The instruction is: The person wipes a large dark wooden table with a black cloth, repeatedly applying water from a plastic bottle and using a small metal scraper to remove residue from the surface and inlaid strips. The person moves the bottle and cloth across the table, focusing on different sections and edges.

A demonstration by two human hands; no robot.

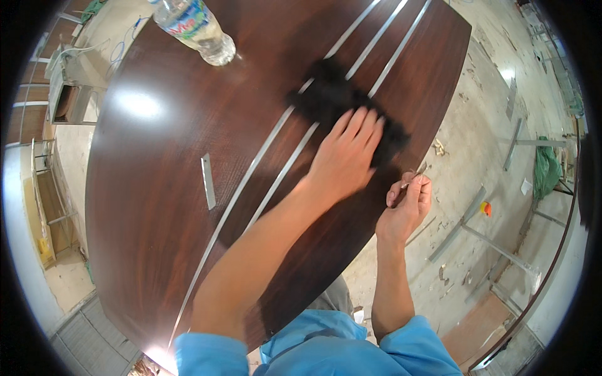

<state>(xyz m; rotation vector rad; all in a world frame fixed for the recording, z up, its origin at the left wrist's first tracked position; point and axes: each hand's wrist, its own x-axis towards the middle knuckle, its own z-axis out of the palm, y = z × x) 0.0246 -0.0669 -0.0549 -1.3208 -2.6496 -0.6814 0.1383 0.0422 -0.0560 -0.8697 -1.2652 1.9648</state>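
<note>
A dark, soft black cloth [327,91], smeared by motion, lies bunched across pale metallic strips [254,160] on a glossy brown wooden panel [157,250]. My left hand [345,150] presses on the cloth from above, its fingers close together over the near edge. Past the panel's right edge, my right hand [406,203] is closed in a pinch around a small, thin, pale piece [421,169]. What that piece is cannot be made out. To the left of the strips lies a short flat metal blade-like piece [208,182].
A clear plastic bottle [200,34] with a colourful label stands at the panel's far left. Metal bars [461,222], an orange object [486,208] and scraps lie on the floor to the right, near a green bag [547,166]. A metal frame [50,207] stands left.
</note>
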